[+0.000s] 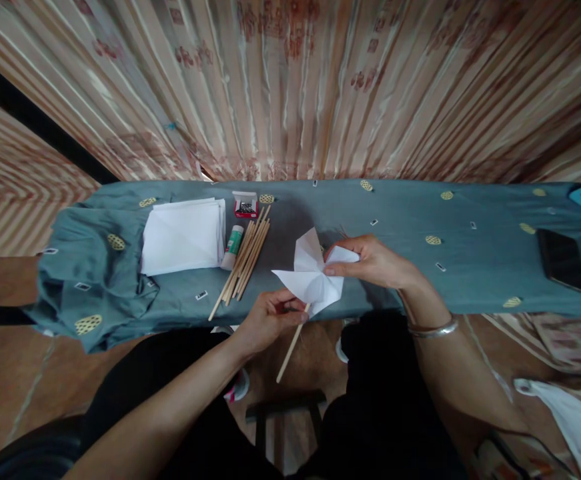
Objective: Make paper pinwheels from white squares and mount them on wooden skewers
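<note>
A white paper pinwheel point(310, 275) hangs just over the near edge of a narrow table covered in blue-green cloth point(420, 220). My left hand point(269, 320) is closed on the thin wooden stick point(290, 350) that runs down from behind the pinwheel. My right hand point(370, 261) pinches one folded blade of the pinwheel at its right side, thumb pressed near the centre. A silver bangle sits on my right wrist.
On the cloth to the left lie a stack of white paper sheets point(183, 235), a glue stick point(233, 245), a bundle of wooden sticks point(244, 261) and a small red box of pins point(245, 204). A dark phone point(563, 259) lies far right. A striped curtain hangs behind.
</note>
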Demonstrator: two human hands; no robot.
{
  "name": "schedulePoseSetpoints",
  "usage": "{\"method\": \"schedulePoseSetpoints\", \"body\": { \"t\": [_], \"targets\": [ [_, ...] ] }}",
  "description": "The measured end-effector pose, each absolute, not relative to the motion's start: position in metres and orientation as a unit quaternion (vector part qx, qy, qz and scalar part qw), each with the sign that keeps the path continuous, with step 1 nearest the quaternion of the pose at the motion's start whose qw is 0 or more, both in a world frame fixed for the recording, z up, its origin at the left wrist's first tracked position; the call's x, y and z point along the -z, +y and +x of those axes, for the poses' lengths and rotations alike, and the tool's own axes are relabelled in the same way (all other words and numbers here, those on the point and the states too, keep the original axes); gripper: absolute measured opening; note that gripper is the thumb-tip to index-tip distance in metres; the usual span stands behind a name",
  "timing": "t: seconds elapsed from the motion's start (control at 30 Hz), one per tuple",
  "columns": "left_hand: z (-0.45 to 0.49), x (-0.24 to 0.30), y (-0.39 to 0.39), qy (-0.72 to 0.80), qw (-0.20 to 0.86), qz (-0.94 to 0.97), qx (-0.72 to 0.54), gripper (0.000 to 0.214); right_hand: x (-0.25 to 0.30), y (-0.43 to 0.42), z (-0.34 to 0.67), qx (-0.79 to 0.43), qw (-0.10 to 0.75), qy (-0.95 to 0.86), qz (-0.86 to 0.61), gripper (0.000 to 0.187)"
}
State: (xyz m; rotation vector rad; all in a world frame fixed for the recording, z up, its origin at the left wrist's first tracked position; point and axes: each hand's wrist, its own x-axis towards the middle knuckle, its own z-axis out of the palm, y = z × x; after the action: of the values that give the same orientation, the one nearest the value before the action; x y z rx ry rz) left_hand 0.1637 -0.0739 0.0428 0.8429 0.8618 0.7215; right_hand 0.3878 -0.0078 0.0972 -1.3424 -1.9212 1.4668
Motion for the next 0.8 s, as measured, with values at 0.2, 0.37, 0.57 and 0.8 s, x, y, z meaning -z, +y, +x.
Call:
{"method": "schedulePoseSetpoints", "body": {
  "t": [0.2, 0.37, 0.57, 0.8],
  "targets": [
    [0.172, -0.024, -0.090, 0.401, 0.803, 0.298, -0.325, 0.027, -0.070, -0.002, 0.386, -0.538, 0.119, -0.689, -0.471, 0.042],
    [0.174, -0.016, -0.100, 0.406, 0.811, 0.263, -0.329, 0.024, -0.065, -0.001, 0.377, -0.428, 0.031, -0.746, -0.510, 0.031],
    [0.176, -0.015, -0.107, 0.416, 0.820, 0.211, -0.332, 0.030, -0.064, -0.003, 0.369, -0.391, -0.032, -0.768, -0.507, 0.025],
    [0.177, -0.008, -0.110, 0.448, 0.819, 0.150, -0.327, 0.037, -0.056, -0.003, 0.369, -0.342, -0.070, -0.786, -0.510, 0.026]
  ]
}}
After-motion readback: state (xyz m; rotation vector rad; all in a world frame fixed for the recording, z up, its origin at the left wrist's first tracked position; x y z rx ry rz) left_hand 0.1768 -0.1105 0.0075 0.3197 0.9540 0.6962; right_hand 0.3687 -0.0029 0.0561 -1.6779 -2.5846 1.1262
